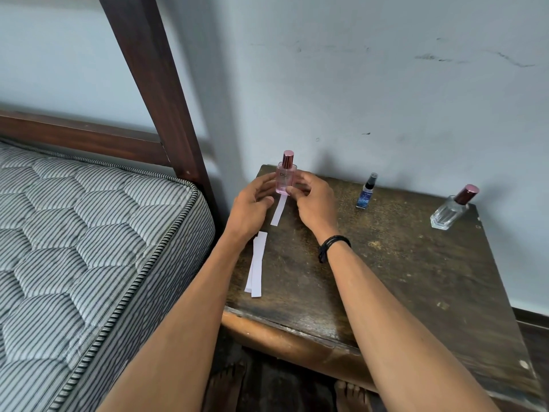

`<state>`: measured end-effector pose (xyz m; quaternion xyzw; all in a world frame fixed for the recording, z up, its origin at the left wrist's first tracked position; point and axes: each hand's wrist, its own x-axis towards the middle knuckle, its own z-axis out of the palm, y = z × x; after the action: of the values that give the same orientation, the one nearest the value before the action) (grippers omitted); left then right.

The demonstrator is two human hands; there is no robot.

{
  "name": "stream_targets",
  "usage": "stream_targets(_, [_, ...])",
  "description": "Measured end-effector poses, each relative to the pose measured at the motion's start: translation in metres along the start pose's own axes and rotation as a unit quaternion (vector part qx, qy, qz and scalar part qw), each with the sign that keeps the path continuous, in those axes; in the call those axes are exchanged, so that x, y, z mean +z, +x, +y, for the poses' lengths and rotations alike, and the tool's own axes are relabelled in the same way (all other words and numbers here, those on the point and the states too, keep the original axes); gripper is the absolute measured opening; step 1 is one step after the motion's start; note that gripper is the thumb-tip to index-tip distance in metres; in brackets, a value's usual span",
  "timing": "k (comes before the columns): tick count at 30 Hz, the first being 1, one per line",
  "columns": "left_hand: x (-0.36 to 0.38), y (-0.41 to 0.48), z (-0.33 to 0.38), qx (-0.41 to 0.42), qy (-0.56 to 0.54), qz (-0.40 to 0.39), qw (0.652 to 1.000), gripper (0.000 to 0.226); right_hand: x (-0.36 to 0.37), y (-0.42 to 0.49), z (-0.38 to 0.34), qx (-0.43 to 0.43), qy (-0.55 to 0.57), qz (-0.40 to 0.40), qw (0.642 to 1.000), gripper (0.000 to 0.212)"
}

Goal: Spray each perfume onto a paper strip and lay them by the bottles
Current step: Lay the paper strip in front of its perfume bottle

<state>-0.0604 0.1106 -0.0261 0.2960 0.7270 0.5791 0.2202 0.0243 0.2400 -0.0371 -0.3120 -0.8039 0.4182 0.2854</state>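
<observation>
A pink perfume bottle with a rose cap stands upright at the back left corner of the wooden table. My left hand touches its left side and my right hand grips its right side and base. One white paper strip lies just in front of this bottle, between my hands. Two more strips lie overlapped near the table's left edge. A small blue spray bottle and a clear bottle with a maroon cap stand farther right along the wall.
A striped mattress on a dark wooden bed frame borders the table on the left. The wall is right behind the bottles. My bare feet show below the table's front edge.
</observation>
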Motion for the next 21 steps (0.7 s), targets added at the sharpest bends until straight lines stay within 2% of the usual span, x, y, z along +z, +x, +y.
stream_targets(13, [-0.006, -0.004, 0.004, -0.019, -0.044, 0.05, 0.998, 0.05, -0.001, -0.001, 0.006, 0.028, 0.026, 0.009, 0.999, 0.058])
stream_targets(21, [-0.033, -0.039, 0.014, -0.018, -0.016, 0.128, 0.991, 0.035, -0.009, -0.011, -0.003, 0.053, 0.014, 0.055, 0.997, 0.041])
